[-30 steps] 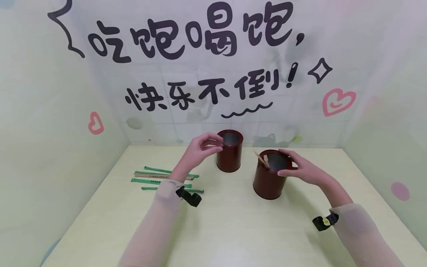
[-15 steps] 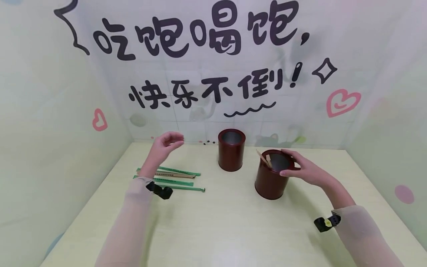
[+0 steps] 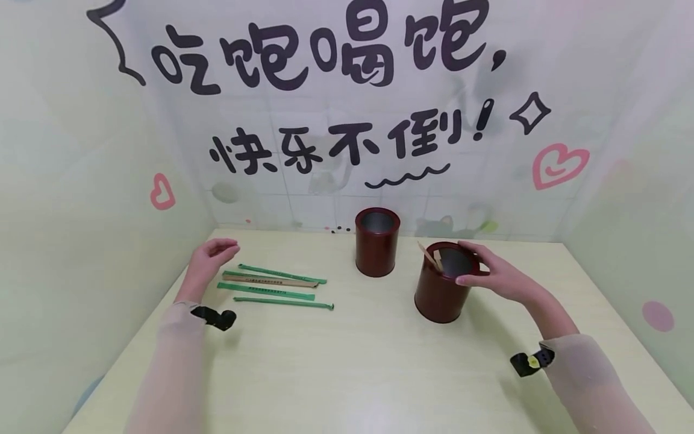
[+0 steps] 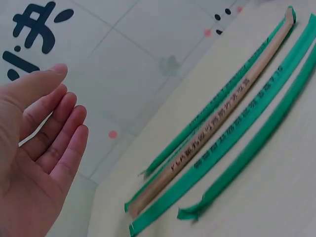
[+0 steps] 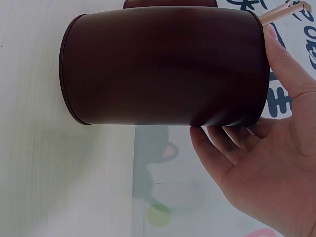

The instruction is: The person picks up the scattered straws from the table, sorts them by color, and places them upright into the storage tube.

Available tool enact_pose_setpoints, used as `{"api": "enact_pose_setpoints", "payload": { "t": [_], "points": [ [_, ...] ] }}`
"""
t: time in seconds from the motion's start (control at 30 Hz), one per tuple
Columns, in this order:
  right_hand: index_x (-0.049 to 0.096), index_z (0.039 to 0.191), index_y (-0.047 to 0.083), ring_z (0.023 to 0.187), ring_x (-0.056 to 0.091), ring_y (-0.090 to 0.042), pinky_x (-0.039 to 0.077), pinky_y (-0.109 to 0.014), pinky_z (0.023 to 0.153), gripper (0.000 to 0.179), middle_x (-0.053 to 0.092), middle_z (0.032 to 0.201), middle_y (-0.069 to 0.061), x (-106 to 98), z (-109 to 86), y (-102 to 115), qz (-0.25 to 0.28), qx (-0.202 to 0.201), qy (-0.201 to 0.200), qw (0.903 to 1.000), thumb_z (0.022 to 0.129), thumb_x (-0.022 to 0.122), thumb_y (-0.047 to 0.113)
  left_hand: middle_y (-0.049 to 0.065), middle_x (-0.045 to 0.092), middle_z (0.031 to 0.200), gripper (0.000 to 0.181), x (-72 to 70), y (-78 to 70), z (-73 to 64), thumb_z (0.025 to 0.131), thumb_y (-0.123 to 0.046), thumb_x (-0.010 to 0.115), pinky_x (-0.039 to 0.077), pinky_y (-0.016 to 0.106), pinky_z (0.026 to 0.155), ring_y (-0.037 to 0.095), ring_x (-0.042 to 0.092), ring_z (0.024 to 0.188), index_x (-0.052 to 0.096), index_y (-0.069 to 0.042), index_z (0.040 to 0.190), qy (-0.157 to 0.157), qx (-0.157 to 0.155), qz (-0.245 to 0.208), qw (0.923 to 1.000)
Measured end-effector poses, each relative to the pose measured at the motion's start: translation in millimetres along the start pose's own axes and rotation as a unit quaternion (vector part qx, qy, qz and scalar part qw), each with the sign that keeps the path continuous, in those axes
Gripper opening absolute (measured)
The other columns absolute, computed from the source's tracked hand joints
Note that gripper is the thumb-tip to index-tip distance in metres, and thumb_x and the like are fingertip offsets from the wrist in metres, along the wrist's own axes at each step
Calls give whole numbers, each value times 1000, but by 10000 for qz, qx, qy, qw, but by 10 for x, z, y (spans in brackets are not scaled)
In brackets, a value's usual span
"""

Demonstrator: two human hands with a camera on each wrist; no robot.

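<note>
My left hand [image 3: 208,263] is at the left of the table, just beyond the left ends of several paper-wrapped straws. Its fingers are loosely bent and hold nothing in the left wrist view. Most wrappers are green, such as one green-wrapped straw [image 4: 242,138]; a brown-wrapped straw [image 4: 212,121] lies on top of a green one. My right hand [image 3: 501,278] grips the upper part of the nearer dark red canister [image 3: 441,298], its thumb at the rim and fingers along the far side. Brown strips [image 3: 430,256] stick out of its mouth, leaning left.
A second dark red canister [image 3: 375,250] stands upright farther back, near the wall, with its mouth uncovered. The pale tabletop [image 3: 347,361] is enclosed by a printed back wall [image 3: 303,205] and side walls.
My left hand has moved from beside the far canister leftward, over the straws, and down to their left ends. The right hand and its canister have stayed in place.
</note>
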State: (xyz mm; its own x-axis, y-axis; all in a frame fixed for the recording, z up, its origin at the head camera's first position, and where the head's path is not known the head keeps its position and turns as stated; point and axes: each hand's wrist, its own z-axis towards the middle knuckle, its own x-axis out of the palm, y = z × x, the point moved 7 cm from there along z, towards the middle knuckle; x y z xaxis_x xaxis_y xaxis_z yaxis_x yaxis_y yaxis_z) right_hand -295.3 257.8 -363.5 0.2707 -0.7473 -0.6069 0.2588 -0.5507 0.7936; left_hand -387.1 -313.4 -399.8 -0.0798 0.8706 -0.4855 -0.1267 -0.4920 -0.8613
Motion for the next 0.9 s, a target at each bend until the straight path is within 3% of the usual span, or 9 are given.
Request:
{"api": "enact_pose_setpoints", "payload": {
  "t": [0.3, 0.47, 0.57, 0.7, 0.8, 0.9],
  "points": [
    [22, 155, 1, 135, 36, -41, 41, -63, 108, 79, 32, 153, -25, 15, -9, 35, -1, 33, 48, 10000, 94, 68, 19, -19, 59, 95, 55, -129, 528, -127, 99, -42, 58, 49, 14, 80, -6, 55, 87, 56, 2, 131, -158, -699, 334, 9969],
    [21, 155, 1, 136, 35, -42, 41, -64, 109, 79, 31, 154, -25, -6, -6, 45, -25, 63, 55, 10000, 94, 68, 19, 8, 68, 106, 43, -83, 672, -123, 100, -33, 60, 43, 25, 80, 7, 55, 90, 61, 2, 124, -256, -793, 810, 9932],
    [21, 155, 1, 136, 36, -42, 40, -63, 109, 79, 31, 154, -26, -12, -8, 40, -8, 73, 53, 10000, 94, 68, 18, 23, 66, 115, 36, -33, 696, -103, 99, -25, 62, 43, 30, 83, 21, 60, 97, 62, 2, 122, -182, -640, 1120, 9915],
    [21, 155, 1, 136, 36, -42, 40, -62, 109, 79, 31, 154, -26, -12, -6, 24, -8, 85, 38, 10000, 94, 68, 18, 26, 66, 116, 28, 8, 677, -88, 97, -15, 64, 51, 42, 90, 37, 63, 105, 63, 3, 119, -69, -281, 1481, 9886],
    [21, 155, 1, 136, 36, -41, 40, -62, 109, 79, 31, 154, -26, -9, -3, 11, -15, 112, 32, 9999, 95, 68, 18, 26, 68, 112, 24, 28, 638, -94, 96, -11, 65, 50, 49, 92, 39, 64, 103, 65, 3, 116, 43, -59, 1651, 9863],
    [21, 155, 1, 136, 35, -41, 40, -62, 109, 79, 30, 154, -26, -9, 3, 17, -16, 106, 35, 9999, 94, 68, 18, 24, 70, 108, 20, 42, 604, -88, 95, -10, 67, 50, 48, 90, 36, 64, 99, 67, 1, 112, 200, 121, 1792, 9835]
  ]
}}
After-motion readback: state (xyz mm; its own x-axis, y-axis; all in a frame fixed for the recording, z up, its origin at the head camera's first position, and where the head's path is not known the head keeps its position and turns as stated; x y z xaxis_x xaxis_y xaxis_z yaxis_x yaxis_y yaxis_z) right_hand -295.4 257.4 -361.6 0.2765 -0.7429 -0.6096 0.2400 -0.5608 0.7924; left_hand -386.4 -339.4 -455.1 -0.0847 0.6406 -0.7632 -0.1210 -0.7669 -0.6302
